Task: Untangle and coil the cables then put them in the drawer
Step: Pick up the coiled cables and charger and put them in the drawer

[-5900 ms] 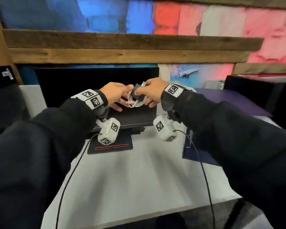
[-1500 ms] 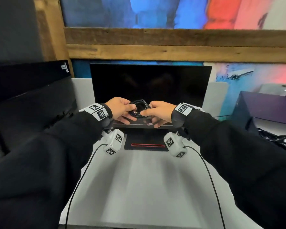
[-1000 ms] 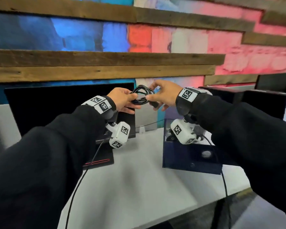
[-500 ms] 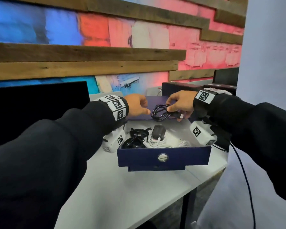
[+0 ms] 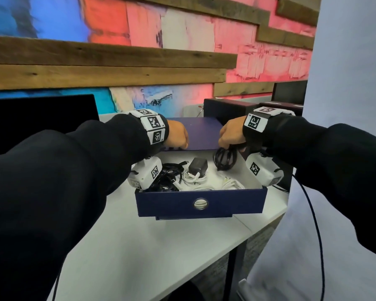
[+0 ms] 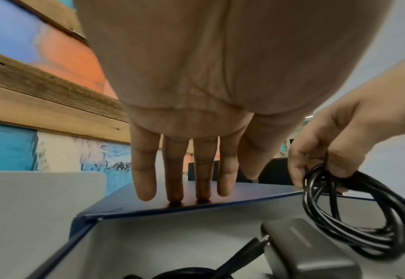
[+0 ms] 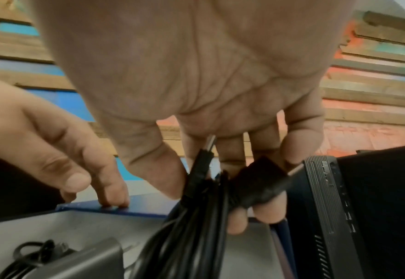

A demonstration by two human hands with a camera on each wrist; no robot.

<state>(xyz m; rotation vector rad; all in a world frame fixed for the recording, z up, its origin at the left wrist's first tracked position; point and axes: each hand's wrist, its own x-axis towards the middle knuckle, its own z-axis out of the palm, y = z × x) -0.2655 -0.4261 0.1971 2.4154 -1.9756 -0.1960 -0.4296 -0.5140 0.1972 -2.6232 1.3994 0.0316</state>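
One black coiled cable (image 5: 225, 158) is hanging over the open blue drawer (image 5: 201, 205), right hand (image 5: 231, 133) pinching it at the top. Left hand (image 5: 176, 134) is resting flat, fingers spread, on the box top (image 5: 201, 132). Loops are looking loose, so dropping it carelessly could snag the charger (image 5: 197, 166) and the white cables (image 5: 206, 183) already inside.

black cable (image 5: 225, 158), navy drawer (image 5: 243, 202), seemingly grey charger (image 5: 198, 166)
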